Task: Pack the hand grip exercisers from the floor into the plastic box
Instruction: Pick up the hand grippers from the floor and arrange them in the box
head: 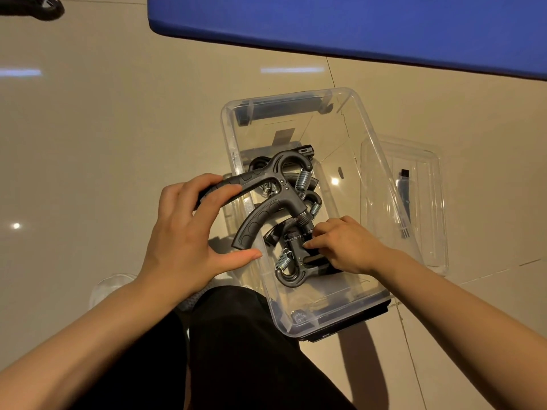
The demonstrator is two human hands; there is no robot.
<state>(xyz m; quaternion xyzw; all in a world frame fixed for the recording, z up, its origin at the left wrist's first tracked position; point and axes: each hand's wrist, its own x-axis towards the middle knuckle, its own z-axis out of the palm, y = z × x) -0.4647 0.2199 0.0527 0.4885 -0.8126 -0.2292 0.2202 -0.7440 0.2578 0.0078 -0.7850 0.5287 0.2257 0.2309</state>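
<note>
A clear plastic box point(364, 134) stands on the tiled floor in front of my knee. Several black hand grip exercisers with steel springs lie inside it. My left hand point(183, 232) grips one handle of a black exerciser point(266, 187) held over the box's left rim, its looped head and spring pointing into the box. My right hand point(346, 247) is inside the box, fingertips pinched on the adjustment knob area of another exerciser point(291, 261) that lies with its loop toward me. More exercisers sit partly hidden beneath these two.
The box's clear lid point(414, 208) lies on the floor to the right of the box. A blue mat point(355, 22) spans the far side. A black looped object point(32, 7) sits at the top left corner. My dark-trousered leg point(251, 350) is below the box.
</note>
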